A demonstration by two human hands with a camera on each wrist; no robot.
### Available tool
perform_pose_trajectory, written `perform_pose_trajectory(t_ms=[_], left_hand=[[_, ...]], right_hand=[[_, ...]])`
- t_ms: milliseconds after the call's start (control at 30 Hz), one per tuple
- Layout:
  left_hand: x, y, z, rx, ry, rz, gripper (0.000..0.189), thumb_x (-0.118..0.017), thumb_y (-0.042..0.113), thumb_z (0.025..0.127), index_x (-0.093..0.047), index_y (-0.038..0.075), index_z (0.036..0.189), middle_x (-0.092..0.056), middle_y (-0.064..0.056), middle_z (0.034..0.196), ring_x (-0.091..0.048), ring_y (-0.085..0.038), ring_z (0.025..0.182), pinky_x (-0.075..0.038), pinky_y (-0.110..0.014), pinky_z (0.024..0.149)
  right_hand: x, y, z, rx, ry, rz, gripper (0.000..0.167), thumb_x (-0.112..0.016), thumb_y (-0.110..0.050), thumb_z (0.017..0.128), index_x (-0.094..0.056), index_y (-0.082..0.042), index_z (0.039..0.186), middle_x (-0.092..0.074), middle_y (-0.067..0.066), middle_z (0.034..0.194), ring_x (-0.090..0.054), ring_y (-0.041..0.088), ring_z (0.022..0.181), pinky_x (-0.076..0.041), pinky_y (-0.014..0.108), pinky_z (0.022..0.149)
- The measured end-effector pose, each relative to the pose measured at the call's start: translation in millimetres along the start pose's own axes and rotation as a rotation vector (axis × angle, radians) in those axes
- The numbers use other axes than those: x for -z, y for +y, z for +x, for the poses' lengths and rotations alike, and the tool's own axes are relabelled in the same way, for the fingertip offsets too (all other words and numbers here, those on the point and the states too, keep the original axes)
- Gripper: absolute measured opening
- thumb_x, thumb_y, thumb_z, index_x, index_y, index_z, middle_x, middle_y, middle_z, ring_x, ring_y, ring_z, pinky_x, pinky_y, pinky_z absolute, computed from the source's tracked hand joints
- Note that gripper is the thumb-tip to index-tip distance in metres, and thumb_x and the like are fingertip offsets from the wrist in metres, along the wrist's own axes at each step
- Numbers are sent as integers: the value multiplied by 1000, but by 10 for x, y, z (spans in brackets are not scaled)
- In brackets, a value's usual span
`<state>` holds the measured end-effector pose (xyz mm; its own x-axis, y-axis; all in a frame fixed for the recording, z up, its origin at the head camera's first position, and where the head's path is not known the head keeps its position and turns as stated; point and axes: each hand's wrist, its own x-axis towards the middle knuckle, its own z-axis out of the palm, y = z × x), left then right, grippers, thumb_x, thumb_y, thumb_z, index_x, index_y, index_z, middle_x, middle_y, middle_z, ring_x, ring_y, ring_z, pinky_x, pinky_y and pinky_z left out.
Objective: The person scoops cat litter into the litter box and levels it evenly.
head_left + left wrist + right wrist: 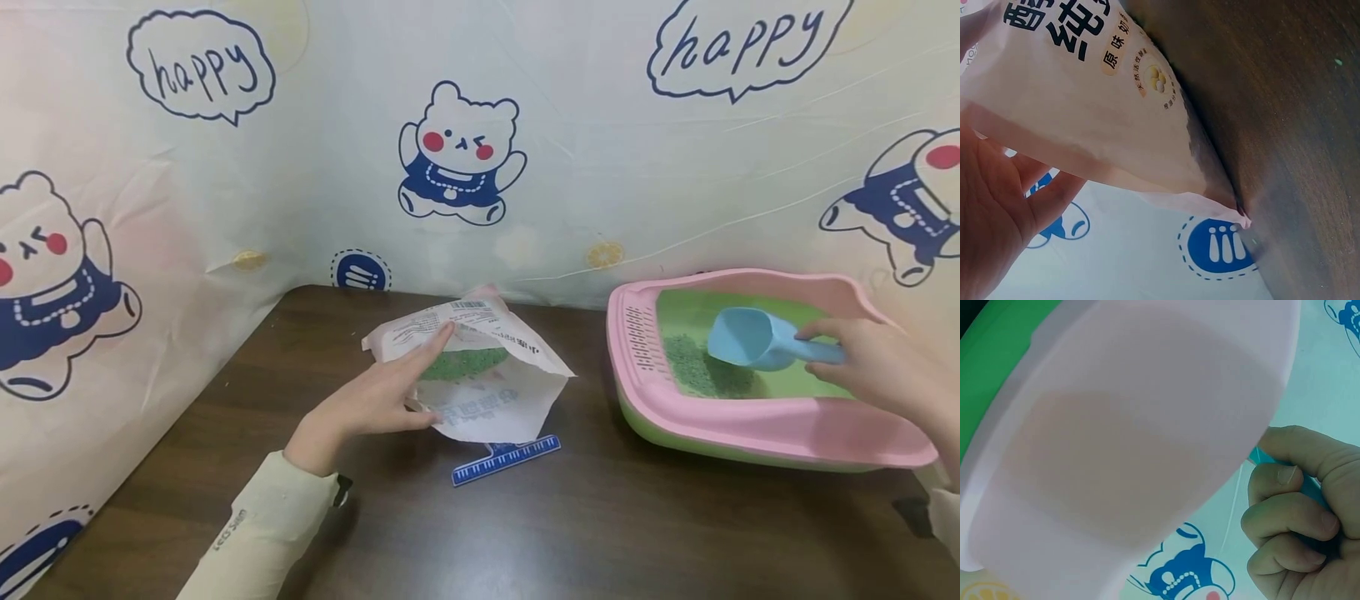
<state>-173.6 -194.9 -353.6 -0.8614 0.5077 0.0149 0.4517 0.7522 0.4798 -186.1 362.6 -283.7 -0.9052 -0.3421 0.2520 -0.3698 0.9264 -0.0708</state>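
Observation:
My left hand (378,396) holds the left side of a white litter bag (498,412), thumb near the lower lip and index finger along the upper side. Green litter pellets (465,363) show inside the bag's wide mouth. In the left wrist view, fingers (1054,194) lie against the printed bag (1097,125). My right hand (873,362) grips the handle of a light blue litter scoop (750,337). The scoop is over the litter box (750,417), its mouth facing left above a patch of green litter (697,367). In the right wrist view, the box's pink rim (1116,425) hides the scoop's head.
A blue clip with a white piano-key pattern (506,460) lies in front of the bag on the dark wooden table (420,533). The box has a raised pink rim over a green base. A cloth printed with bears (457,158) hangs behind the table.

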Motion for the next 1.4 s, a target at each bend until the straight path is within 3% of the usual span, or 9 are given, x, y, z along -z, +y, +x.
perform_pose_trajectory(t_ms=[333, 500, 533, 633, 767, 900, 1000, 1200, 1400], left_hand=[[9, 3, 11, -26, 32, 26, 112, -79, 28, 83, 3, 36, 159, -32, -5, 162, -59, -26, 107, -54, -34, 88], [24, 19, 14, -21, 36, 35, 113, -79, 28, 82, 4, 35, 160, -32, -5, 162, -59, -25, 108, -54, -36, 93], [27, 22, 15, -23, 39, 40, 114, -79, 28, 82, 3, 35, 160, -33, -5, 162, -59, -23, 108, -54, -36, 93], [36, 33, 20, -45, 51, 53, 114, -80, 27, 82, 3, 31, 160, -35, -8, 160, -60, -21, 105, -56, -34, 89], [57, 53, 27, -66, 66, 71, 115, -80, 27, 82, 3, 28, 161, -39, -10, 158, -60, -19, 102, -57, -33, 87], [85, 66, 44, -62, 63, 76, 114, -80, 27, 82, 3, 28, 161, -40, -10, 157, -59, -17, 104, -57, -31, 85], [111, 75, 58, -66, 65, 84, 114, -80, 27, 82, 3, 27, 161, -43, -10, 155, -59, -16, 101, -56, -28, 81], [160, 95, 84, -69, 92, 111, 117, -81, 29, 80, 4, 26, 161, -52, -10, 146, -60, -15, 94, -56, -30, 80], [184, 102, 103, -63, 93, 115, 118, -82, 29, 80, 5, 27, 161, -47, -10, 152, -60, -19, 112, -56, -41, 94]], right_hand=[[48, -115, -151, -14, 117, 123, 31, -76, 4, 71, -68, 10, 100, -63, 4, 73, -35, -4, 60, -34, 20, 54], [87, -230, -289, -66, 172, 229, 34, -77, 5, 71, -68, 7, 104, -52, -23, 74, -36, -4, 64, -32, 19, 54], [93, -257, -323, -81, 184, 261, 34, -77, 5, 72, -69, 5, 104, -50, -28, 76, -36, -4, 64, -32, 19, 54], [106, -365, -422, -125, 221, 383, 40, -77, 3, 76, -71, -24, 104, -47, -38, 81, -37, -3, 65, -31, 18, 52], [116, -572, -529, -160, 277, 410, 63, -79, -3, 78, -55, -55, 104, -51, -34, 74, -37, -2, 61, -29, 21, 48], [129, -782, -623, -194, 278, 362, 40, -82, -12, 78, -70, -32, 110, -52, -27, 68, -37, 0, 57, -27, 23, 45], [130, -908, -680, -186, 274, 409, 39, -83, -9, 78, -71, -12, 115, -57, -26, 72, -40, 2, 57, -29, 23, 47], [104, -1127, -735, -101, 247, 478, 45, -84, -7, 76, -72, -23, 116, -64, -29, 96, -48, -1, 75, -34, 16, 59], [36, -1393, -714, -45, 155, 505, 48, -83, -11, 79, -69, -31, 121, -67, -18, 103, -51, 2, 79, -37, 16, 63]])
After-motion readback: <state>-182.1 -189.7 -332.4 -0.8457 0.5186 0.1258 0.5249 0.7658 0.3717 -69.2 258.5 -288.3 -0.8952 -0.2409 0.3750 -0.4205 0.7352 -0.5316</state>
